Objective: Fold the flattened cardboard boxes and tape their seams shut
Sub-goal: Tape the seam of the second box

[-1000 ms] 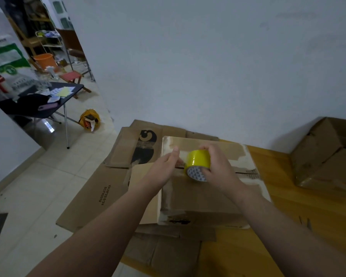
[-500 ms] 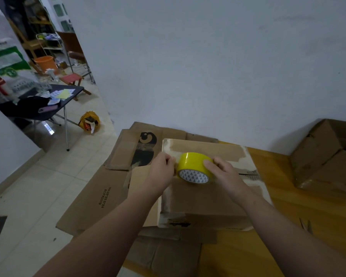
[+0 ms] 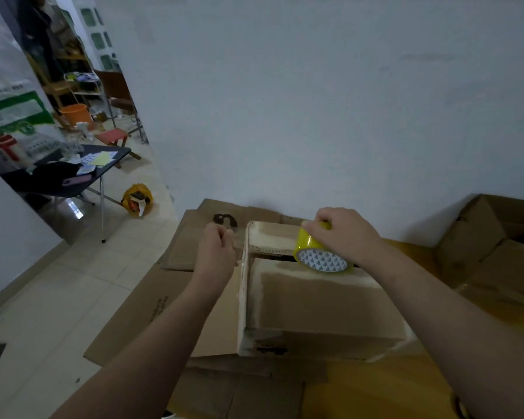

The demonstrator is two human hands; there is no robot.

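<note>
1. Your right hand (image 3: 342, 234) is wrapped over the yellow tape roll (image 3: 318, 252). It holds the roll down on top of the folded box (image 3: 315, 306), on the seam between the two top flaps and toward the box's far side.
2. Your left hand (image 3: 218, 252) hovers just off the box's left edge with its fingers curled tight, as though pinching a tape end. The strip itself does not show, so I cannot tell whether that hand holds anything.
3. The box sits on flattened cardboard sheets (image 3: 139, 306). These spread out to the box's left and near side and seem to reach past the edge of the wooden worktop (image 3: 375, 388).
4. A dark gap shows between the flaps beside the roll. If you lay tape before pushing the flaps together, the tape will likely bridge the gap and the seam will stay loose.
5. If a strip is stretched from the roll to the box's left edge, any slack or twist could make it stick to itself or land off the seam.
6. Only the roll bears down on the box. A hard sideways pull could slide the box across the loose sheets beneath it and drag the tape line crooked.
</note>
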